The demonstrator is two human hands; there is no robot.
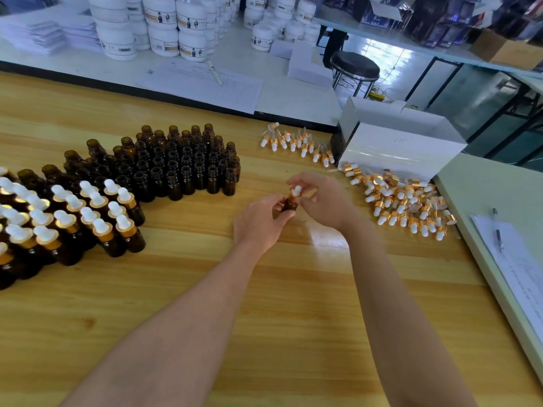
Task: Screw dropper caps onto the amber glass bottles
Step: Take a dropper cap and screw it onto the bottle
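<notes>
Bottle of amber glass sits in my left hand, near the middle of the wooden counter, tilted a little to the right. My left fingers are curled round its body and clamped on it. I cannot tell whether its base touches the wood. On its neck is a dropper cap with a white bulb and a gold collar. My right hand comes in from the right, and its fingers are pinched together on that cap, thumb below and forefinger above.

To my left stand the open bottles, packed in close rows with bare necks. Nearer me and further left are the capped bottles, also crowded together, their white bulbs up.

To my right lies a heap of loose caps, and a smaller scatter of caps lies further back. Between the two stands a white box, touching the heap at its near edge.

At the far right a pen rests on a sheet of paper. Behind the counter, white jars are stacked on another surface, and a black stool stands on the floor.
</notes>
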